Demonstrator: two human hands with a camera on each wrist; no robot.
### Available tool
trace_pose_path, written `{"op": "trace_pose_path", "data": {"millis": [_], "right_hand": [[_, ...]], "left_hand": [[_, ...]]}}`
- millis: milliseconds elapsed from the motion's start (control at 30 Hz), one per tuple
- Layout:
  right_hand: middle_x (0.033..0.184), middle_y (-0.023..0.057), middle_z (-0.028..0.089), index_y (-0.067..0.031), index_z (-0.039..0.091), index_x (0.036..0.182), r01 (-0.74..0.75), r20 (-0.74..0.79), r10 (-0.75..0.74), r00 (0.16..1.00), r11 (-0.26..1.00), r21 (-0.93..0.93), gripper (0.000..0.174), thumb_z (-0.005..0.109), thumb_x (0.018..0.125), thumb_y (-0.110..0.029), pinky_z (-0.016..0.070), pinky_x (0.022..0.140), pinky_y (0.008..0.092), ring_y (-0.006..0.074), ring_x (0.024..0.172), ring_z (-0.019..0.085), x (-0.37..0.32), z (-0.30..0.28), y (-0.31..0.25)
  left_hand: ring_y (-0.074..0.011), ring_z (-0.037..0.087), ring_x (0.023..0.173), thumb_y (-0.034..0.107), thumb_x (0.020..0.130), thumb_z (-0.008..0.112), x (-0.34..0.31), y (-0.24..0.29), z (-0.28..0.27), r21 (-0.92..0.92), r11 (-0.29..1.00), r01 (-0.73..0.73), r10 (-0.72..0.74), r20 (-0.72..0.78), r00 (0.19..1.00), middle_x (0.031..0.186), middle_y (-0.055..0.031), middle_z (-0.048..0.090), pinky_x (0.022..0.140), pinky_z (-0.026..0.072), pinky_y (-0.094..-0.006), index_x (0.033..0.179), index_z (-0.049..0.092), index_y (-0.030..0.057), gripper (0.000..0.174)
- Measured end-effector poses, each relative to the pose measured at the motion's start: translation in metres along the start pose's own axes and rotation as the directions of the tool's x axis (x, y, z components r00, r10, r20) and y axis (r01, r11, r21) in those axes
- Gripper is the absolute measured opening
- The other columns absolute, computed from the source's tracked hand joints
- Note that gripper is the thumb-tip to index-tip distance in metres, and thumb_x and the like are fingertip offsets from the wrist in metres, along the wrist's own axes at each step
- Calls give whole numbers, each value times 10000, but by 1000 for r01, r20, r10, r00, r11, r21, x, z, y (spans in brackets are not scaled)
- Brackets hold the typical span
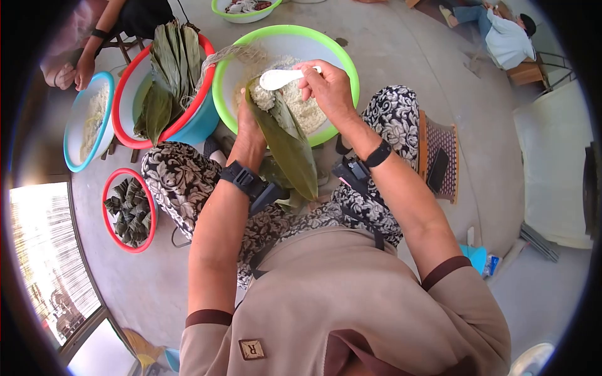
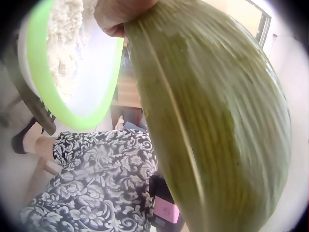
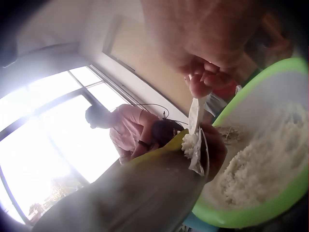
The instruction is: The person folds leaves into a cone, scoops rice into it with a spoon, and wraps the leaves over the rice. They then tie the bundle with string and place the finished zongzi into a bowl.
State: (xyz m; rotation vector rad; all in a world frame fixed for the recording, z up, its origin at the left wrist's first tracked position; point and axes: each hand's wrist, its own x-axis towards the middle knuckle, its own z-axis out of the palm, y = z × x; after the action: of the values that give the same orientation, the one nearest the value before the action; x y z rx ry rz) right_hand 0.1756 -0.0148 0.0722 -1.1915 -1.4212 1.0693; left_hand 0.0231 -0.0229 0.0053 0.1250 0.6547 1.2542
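Left hand (image 1: 249, 130) grips leaf (image 1: 287, 149) cupping rice (image 1: 262, 99), at green basin's (image 1: 218, 94) near side; right hand (image 1: 330, 92), fingers curled, pinches spoon (image 1: 276, 78) over basin.

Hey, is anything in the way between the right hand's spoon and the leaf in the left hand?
Nothing visible stands between them: the right hand holds the white spoon at the top of the leaf, right by the rice in it.

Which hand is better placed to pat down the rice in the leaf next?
Probably the right hand: it holds the white spoon, whose bowl is right by the rice. The left hand is taken up holding the leaf.
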Motion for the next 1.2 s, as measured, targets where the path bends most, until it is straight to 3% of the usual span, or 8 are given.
{"op": "trace_pose_path", "data": {"millis": [500, 600, 700, 833, 933, 1033, 1133, 1200], "right_hand": [[657, 61, 633, 1, 677, 968, 171, 16, -171, 985, 965, -197, 202, 534, 933, -136, 468, 501, 258, 93, 510, 557, 1, 12, -28], [677, 61, 634, 0, 678, 966, 148, -31, -154, 988, 979, -139, 212, 521, 944, -141, 468, 512, 252, 90, 520, 554, 11, 5, -35], [685, 51, 625, 4, 676, 972, 95, -62, -106, 992, 982, -164, 209, 534, 932, -144, 463, 521, 238, 74, 533, 545, 16, -9, -15], [753, 120, 672, -38, 696, 926, -98, -29, 95, 995, 903, -419, 199, 563, 885, -181, 507, 634, 337, 222, 649, 636, 26, -24, 63], [851, 182, 686, -77, 711, 878, -160, -35, 169, 985, 820, -550, 193, 567, 856, -203, 507, 763, 418, 356, 819, 655, 17, -21, 100], [687, 92, 648, -33, 702, 968, -78, 19, 119, 993, 754, -653, 236, 512, 899, -155, 501, 544, 300, 158, 533, 622, 14, -17, 133], [780, 169, 685, -56, 707, 870, -169, -42, 171, 984, 854, -492, 178, 567, 846, -163, 519, 725, 400, 320, 755, 666, 13, 1, 145], [743, 156, 686, -12, 693, 893, -301, -13, 314, 949, 895, -328, 184, 566, 846, -137, 526, 670, 362, 262, 676, 673, 11, 10, 144]], "left_hand": [[-203, 620, 818, 385, 1029, 326, 8, 5, -8, -95, 994, 52, -48, 43, 998, 945, -55, 645, 723, 537, -354, 1095, 586, 81, 406], [-282, 603, 866, 508, 1024, 173, 15, 13, -15, -112, 993, 46, -42, 42, 998, 983, -136, 641, 796, 518, -420, 1174, 549, 32, 625], [-245, 627, 867, 440, 1029, 299, 6, 17, -17, -137, 990, -43, 40, -28, 999, 997, -100, 658, 770, 535, -368, 1148, 578, 41, 501], [-207, 624, 820, 328, 986, 466, -4, 31, -22, -97, 992, -86, 79, -78, 994, 936, -69, 655, 726, 532, -341, 1092, 614, 45, 337], [-196, 623, 804, 325, 983, 475, -4, 38, -26, -5, 987, -160, 158, -94, 983, 908, -63, 651, 708, 526, -331, 1081, 618, 42, 332], [-193, 622, 791, 318, 984, 477, 8, 39, -40, -19, 986, -168, 166, -75, 983, 899, -71, 650, 696, 521, -323, 1069, 617, 31, 331], [-196, 621, 786, 303, 987, 469, 16, 41, -49, -10, 984, -180, 177, -125, 976, 891, -76, 646, 696, 520, -321, 1059, 615, 28, 319], [-289, 611, 893, 456, 1037, 238, 22, 43, -59, 15, 988, -156, 157, -71, 985, 1011, -123, 643, 814, 516, -421, 1169, 570, 35, 552]]}}
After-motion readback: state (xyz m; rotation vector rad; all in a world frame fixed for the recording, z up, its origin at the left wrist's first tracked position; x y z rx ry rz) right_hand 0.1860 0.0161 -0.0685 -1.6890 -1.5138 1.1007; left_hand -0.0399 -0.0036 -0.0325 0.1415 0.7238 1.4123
